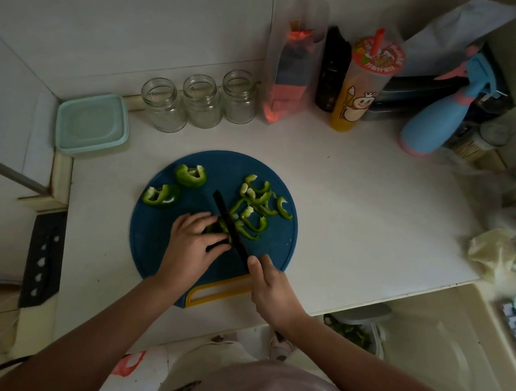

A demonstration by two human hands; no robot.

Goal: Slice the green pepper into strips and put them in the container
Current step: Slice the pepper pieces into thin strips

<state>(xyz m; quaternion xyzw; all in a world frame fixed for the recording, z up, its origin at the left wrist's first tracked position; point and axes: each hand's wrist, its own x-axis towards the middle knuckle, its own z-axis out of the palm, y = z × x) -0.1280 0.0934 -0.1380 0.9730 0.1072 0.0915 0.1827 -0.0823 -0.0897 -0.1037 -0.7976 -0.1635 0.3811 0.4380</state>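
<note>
While you work, your left hand [190, 245] curls over a piece of green pepper [221, 227] near the middle of the round blue cutting board [221, 168], fingertips pinning it down. Your right hand [271, 286] grips the handle of a dark knife [230, 223], whose blade lies against the right side of that piece. Cut strips [258, 205] lie loosely heaped on the board's right half, inside its rim, and two larger curved pieces [189, 175] sit on its far left part.

At the near side of the board, its yellow handle [219, 291] lies close to the front edge of the white counter [361, 214]. A wide stretch of that counter runs off to the right of the board. Beyond the board's far left edge and apart from it, the pale green container [91, 124] sits with its lid on, by the counter's left edge. Three glass jars [200, 100] stand in a row beyond the board against a tiled wall. Farther right along that wall stand a drink cup [361, 87] and a blue spray bottle [438, 120].
</note>
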